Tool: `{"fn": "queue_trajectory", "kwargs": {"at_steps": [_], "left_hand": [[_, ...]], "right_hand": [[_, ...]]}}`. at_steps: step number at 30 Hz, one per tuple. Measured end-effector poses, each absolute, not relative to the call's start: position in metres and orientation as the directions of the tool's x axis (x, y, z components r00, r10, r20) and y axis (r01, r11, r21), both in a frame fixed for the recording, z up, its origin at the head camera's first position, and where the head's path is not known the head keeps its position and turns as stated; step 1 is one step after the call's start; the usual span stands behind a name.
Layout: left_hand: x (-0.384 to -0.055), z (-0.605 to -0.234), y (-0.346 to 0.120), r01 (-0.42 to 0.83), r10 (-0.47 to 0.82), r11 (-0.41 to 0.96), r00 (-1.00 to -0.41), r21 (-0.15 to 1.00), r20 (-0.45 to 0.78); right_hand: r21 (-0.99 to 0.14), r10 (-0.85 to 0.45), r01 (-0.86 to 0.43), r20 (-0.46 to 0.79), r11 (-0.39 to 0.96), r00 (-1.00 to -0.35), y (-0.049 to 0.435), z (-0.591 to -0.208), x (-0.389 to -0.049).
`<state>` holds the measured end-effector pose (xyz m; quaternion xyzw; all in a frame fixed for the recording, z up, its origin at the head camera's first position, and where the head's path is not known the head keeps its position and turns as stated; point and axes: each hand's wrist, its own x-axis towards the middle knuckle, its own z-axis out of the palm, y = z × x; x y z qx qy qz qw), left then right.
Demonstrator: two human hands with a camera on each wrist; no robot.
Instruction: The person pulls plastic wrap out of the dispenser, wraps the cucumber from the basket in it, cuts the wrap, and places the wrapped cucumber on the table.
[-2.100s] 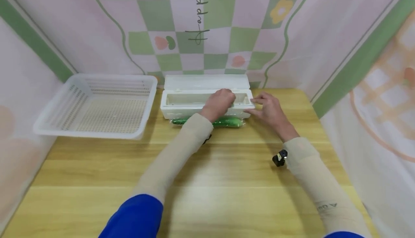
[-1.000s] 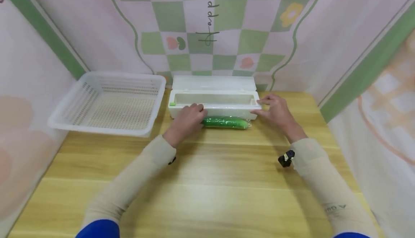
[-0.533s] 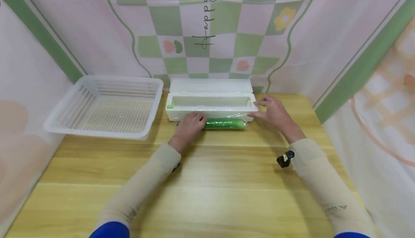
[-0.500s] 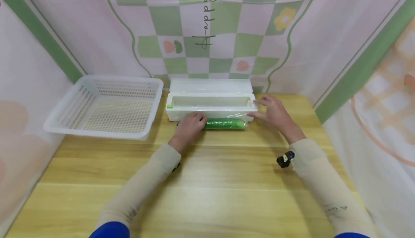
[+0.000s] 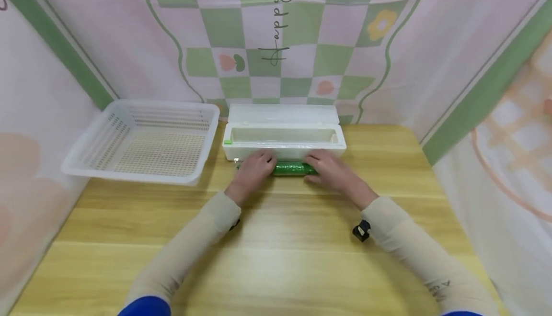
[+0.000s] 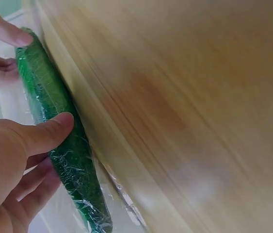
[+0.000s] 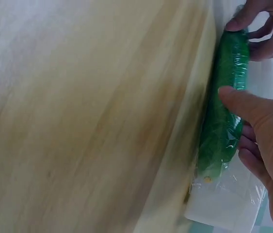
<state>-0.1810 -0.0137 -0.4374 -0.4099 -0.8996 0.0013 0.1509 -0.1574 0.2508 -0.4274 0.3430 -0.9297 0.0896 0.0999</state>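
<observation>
Just in front of the white box (image 5: 288, 154), our left hand (image 5: 252, 170) and right hand (image 5: 334, 171) gripped the film-wrapped cucumber (image 5: 292, 168). We saw the wood-grain table (image 5: 276, 249) beneath the box, a white basket (image 5: 157, 152) to the box's left, and checkered green-and-pink fabric (image 5: 276, 26) behind the box.

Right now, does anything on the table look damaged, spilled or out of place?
Nothing looks spilled or damaged. Only the clear film looks untidy: wrinkled, and loose beyond the left end of the cucumber.
</observation>
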Motion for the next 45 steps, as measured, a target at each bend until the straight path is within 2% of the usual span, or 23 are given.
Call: {"fn": "queue_trajectory", "kwargs": {"at_steps": [7, 13, 24, 29, 39, 45], "left_hand": [[-0.17, -0.436, -0.013, 0.736, 0.729, 0.67, -0.627, -0.097, 0.276], [-0.162, -0.433, -0.016, 0.731, 0.722, 0.678, -0.643, -0.075, 0.254], [-0.149, -0.428, -0.021, 0.754, 0.733, 0.654, -0.61, -0.065, 0.301], [-0.141, -0.419, -0.023, 0.764, 0.745, 0.64, -0.587, -0.089, 0.318], [-0.127, -0.388, -0.029, 0.753, 0.761, 0.628, -0.541, -0.198, 0.357], [-0.125, -0.363, -0.032, 0.769, 0.777, 0.607, -0.521, -0.2, 0.352]], "right_hand": [[-0.032, -0.629, -0.659, 0.265, 0.752, -0.731, 0.249, -0.434, -0.154], [-0.047, -0.602, -0.625, 0.224, 0.779, -0.766, 0.245, -0.433, -0.148], [-0.041, -0.566, -0.579, 0.162, 0.815, -0.808, 0.238, -0.422, -0.132], [-0.052, -0.558, -0.57, 0.145, 0.82, -0.817, 0.235, -0.41, -0.123], [-0.051, -0.586, -0.601, 0.171, 0.798, -0.792, 0.232, -0.369, -0.11], [-0.049, -0.596, -0.611, 0.171, 0.79, -0.784, 0.232, -0.347, -0.109]]}}
